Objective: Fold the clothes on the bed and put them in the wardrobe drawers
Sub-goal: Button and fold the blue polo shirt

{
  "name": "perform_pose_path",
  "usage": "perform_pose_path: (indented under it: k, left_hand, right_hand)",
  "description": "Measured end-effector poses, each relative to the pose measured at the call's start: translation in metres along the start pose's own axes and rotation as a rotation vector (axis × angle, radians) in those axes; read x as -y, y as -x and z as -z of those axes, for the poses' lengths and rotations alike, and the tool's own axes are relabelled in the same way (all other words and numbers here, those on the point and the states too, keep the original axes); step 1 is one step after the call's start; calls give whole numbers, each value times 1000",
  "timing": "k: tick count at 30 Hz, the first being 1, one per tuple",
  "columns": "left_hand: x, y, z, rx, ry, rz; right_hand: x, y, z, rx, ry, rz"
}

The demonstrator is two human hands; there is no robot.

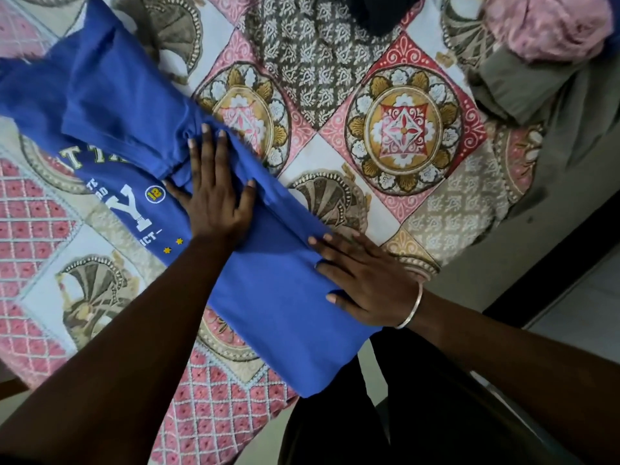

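A blue T-shirt (110, 105) with white lettering lies across the patterned bedspread (399, 129), one side and its sleeve folded inward over the print. My left hand (214, 189) presses flat on the folded part, fingers spread and straight, near the sleeve hem. My right hand (365, 280), a silver bangle on its wrist, lies flat on the shirt's lower part close to the bed's edge. Neither hand grips the cloth.
At the top right, on the bed, lie a pink garment (550, 25), an olive-grey garment (523, 85) and a dark one (382, 11). The bed's edge runs diagonally at lower right, with floor (577, 313) beyond it. My dark trousers (385, 414) are below.
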State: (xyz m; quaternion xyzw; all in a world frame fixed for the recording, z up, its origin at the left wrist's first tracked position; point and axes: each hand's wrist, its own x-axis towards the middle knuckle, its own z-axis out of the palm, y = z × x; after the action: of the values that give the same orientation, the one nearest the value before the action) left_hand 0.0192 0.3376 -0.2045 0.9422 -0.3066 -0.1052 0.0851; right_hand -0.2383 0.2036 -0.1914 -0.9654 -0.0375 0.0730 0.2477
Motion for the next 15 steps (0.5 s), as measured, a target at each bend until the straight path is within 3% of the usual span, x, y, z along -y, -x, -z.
perform_pose_path:
  k: [6, 10, 13, 15]
  left_hand:
    - [1, 4, -2, -40, -33, 14]
    - [-3, 37, 0, -192, 76, 82]
    - [-16, 86, -4, -329, 270, 331]
    - [-26, 132, -7, -382, 329, 563]
  right_hand:
    - [-2, 26, 2, 66, 83, 19]
    - [-7, 52, 1, 26, -1, 87]
    - [-6, 57, 2, -120, -176, 62]
    - [0, 53, 6, -235, -263, -89]
